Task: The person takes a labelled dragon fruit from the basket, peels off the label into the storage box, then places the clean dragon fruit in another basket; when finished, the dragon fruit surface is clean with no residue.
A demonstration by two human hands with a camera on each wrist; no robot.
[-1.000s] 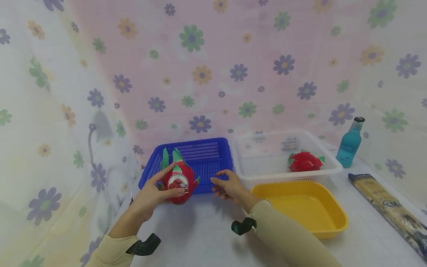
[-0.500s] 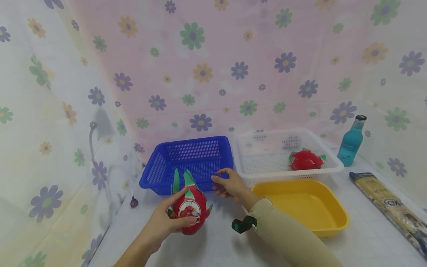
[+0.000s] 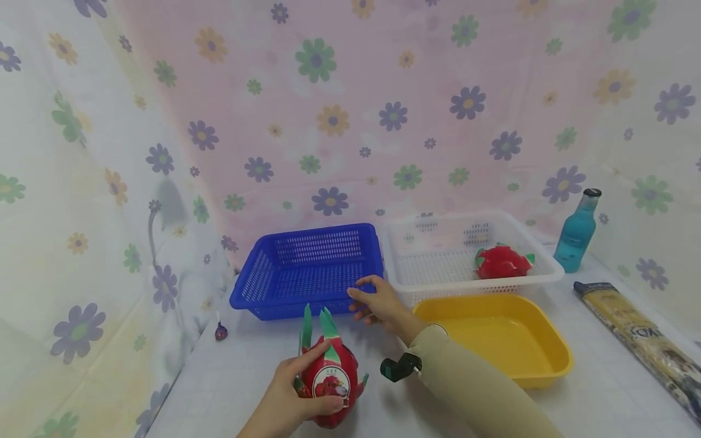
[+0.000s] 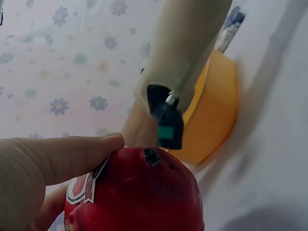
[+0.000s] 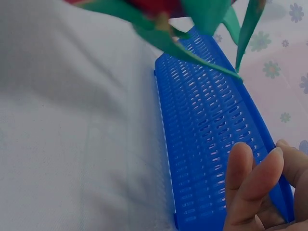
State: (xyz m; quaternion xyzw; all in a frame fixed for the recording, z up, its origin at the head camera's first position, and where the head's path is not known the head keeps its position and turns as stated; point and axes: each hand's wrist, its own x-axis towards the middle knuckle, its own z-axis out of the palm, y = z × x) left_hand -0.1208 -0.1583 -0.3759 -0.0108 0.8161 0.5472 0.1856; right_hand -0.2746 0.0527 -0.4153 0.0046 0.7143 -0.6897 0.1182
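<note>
My left hand [image 3: 292,389] grips a red dragon fruit [image 3: 344,359] with green leaf tips and a round label, thumb across the label. It hangs over the white cloth in front of the blue basket [image 3: 257,310]. In the left wrist view the dragon fruit [image 4: 144,197] shows its smooth red end with a dark stem spot. My right hand [image 3: 383,304] holds the front rim of the blue basket near its right corner. In the right wrist view the fingers [image 5: 260,178] lie along the perforated outer wall, with another finger over the rim.
A white basket [image 3: 405,292] holds another dragon fruit [image 3: 501,263]. In front of it is a yellow tray [image 3: 493,340]. At right stand a blue bottle [image 3: 575,237] and a long printed packet [image 3: 635,334]. A small wrapped lollipop [image 3: 221,331] lies at left.
My left hand has carried the dragon fruit from over the blue basket toward me and to the right. The lollipop has come into sight. My right hand has stayed at the rim.
</note>
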